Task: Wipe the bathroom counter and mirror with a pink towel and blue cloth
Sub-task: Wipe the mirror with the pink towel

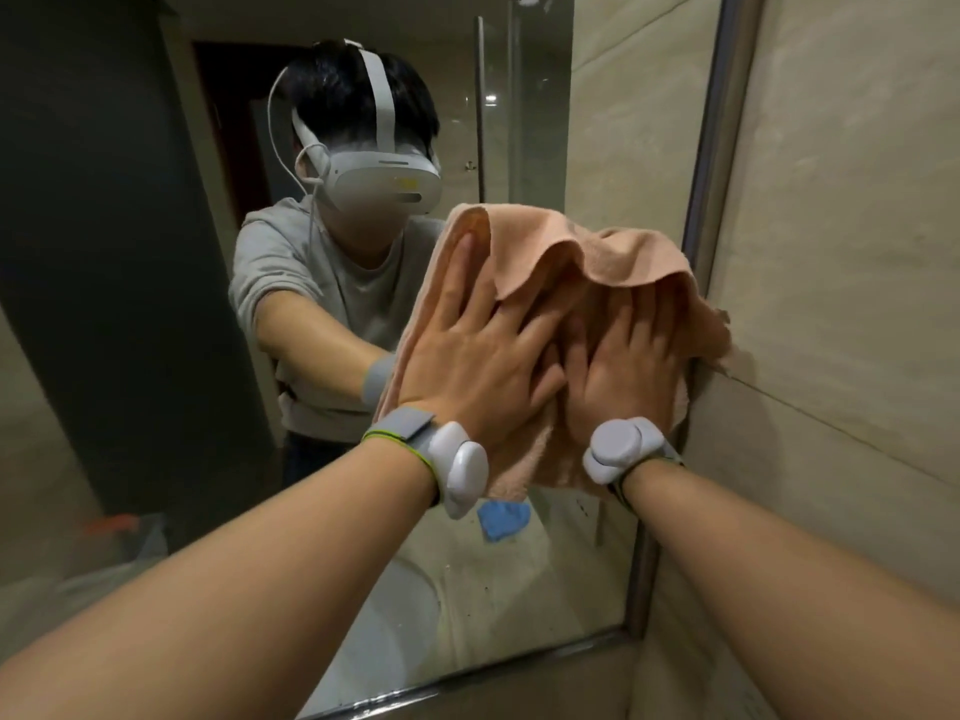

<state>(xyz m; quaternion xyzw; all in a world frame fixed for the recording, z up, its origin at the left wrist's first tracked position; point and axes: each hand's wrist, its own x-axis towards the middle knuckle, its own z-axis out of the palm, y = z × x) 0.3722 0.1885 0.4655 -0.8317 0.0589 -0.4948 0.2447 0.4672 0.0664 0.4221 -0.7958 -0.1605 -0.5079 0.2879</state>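
A pink towel (566, 252) is spread against the mirror (130, 252) near its right edge. My left hand (467, 356) presses flat on the towel with straight, spread fingers. Beside it my right hand (623, 366) presses flat on the same towel, its fingertips partly under a drooping fold. The thumbs of both hands nearly touch. A blue cloth (503, 518) shows only as a reflection low in the mirror, lying on the counter.
A metal frame (711, 148) borders the mirror on the right and along the bottom. A beige tiled wall (841, 252) stands close on the right. The mirror reflects a person with a headset, a white basin (395, 615) and a glass shower door.
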